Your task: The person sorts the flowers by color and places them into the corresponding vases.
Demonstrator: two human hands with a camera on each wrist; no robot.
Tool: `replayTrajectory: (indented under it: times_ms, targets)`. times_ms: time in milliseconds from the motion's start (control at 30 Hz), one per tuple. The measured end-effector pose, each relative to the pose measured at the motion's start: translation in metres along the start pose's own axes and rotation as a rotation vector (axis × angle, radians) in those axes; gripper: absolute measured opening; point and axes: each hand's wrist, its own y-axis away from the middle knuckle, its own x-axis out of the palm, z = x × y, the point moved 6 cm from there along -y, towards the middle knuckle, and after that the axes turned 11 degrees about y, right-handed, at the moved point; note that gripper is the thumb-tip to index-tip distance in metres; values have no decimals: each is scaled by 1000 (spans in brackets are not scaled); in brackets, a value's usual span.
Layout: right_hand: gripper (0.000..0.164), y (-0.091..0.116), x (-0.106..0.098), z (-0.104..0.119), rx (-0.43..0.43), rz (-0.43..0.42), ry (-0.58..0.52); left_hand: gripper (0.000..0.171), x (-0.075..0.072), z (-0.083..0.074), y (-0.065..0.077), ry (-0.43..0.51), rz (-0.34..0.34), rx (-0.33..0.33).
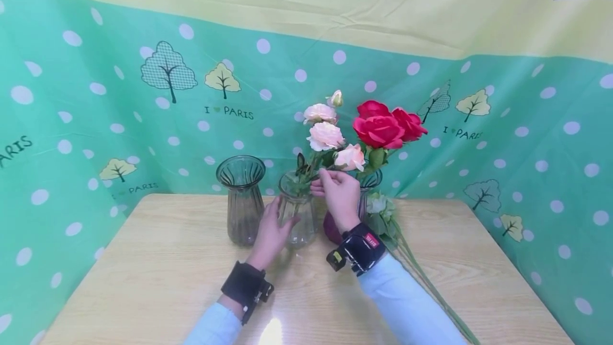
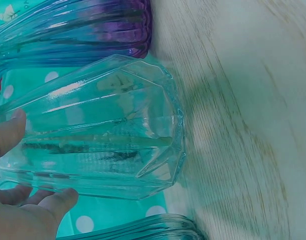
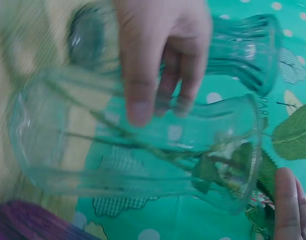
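A clear glass vase (image 1: 303, 227) stands upright in the middle of the table. My left hand (image 1: 272, 234) holds its side, thumb in front and fingers around the left; in the left wrist view, thumb and fingers (image 2: 60, 202) lie on opposite sides of the glass. Pale pink flowers (image 1: 325, 136) lean to the right from the vase's mouth, their stems (image 3: 128, 132) reaching down inside the glass. At the rim, my right hand (image 1: 342, 196) is beside the stems and leaves, its fingers (image 3: 287, 202) fairly straight. Whether they touch a stem is unclear.
Left of the clear vase is a grey ribbed vase (image 1: 244, 217). Red roses (image 1: 380, 129) stand in a purple-tinted vase (image 2: 128, 30) to the right, partly behind my right hand. A pale flower (image 1: 380, 205) with long stems lies on the wooden table (image 1: 167, 281). Patterned cloth (image 1: 268, 68) hangs behind.
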Motion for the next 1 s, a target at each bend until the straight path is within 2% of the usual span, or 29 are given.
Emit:
replayTrajectory:
  times_ms: [133,267,533,800,1000]
  targets:
    - [28,4,-8,-2,69,35,-77,78,0,0,1,8,-2,10]
    - [29,8,-18,-4,80,64,-77,78,0,0,1,18,-6,10]
    - [32,18,-47,-15,113,167,72,82,0,0,3,6,-2,6]
    - [34,20,-94,-33,127,173,149,81,0,-2,4,5,8,13]
    - [38,12,-130,-41,135,175,278,80,-1,-2,1,8,4,0]
